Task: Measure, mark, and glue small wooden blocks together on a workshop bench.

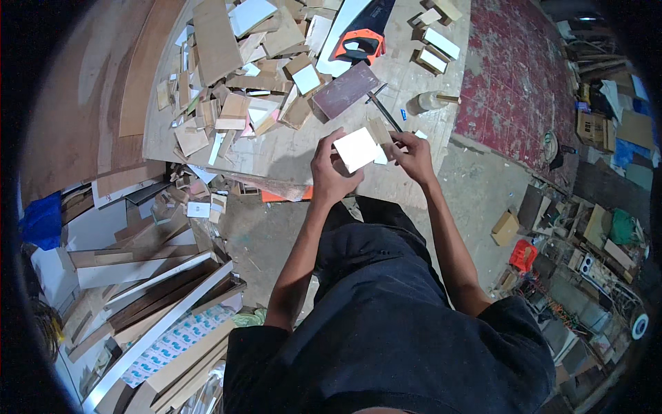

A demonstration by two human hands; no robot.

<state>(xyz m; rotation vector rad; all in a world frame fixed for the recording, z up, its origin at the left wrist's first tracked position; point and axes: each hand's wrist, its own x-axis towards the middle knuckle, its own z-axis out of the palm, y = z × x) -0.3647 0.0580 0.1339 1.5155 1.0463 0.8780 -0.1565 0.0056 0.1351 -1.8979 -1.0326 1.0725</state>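
My left hand (331, 171) is closed round a small block with a white square face (356, 150), held above the near edge of the work table. Close against its right side is a thin tan wood piece (378, 131), pinched in the fingers of my right hand (412, 159). Whether the two pieces touch or are joined, I cannot tell. Just beyond them on the table lie a dark reddish-brown board (345, 91) and a dark narrow bar (383, 110). To the right stands a small glue-like jar (427, 102) with a stick across its top.
Wood offcuts (234, 107) are heaped on the table's left. A handsaw with an orange handle (360, 45) lies at the back, and several small blocks (441, 43) sit at the far right. Long boards (162, 310) are stacked on the left floor; clutter (586, 262) lines the right.
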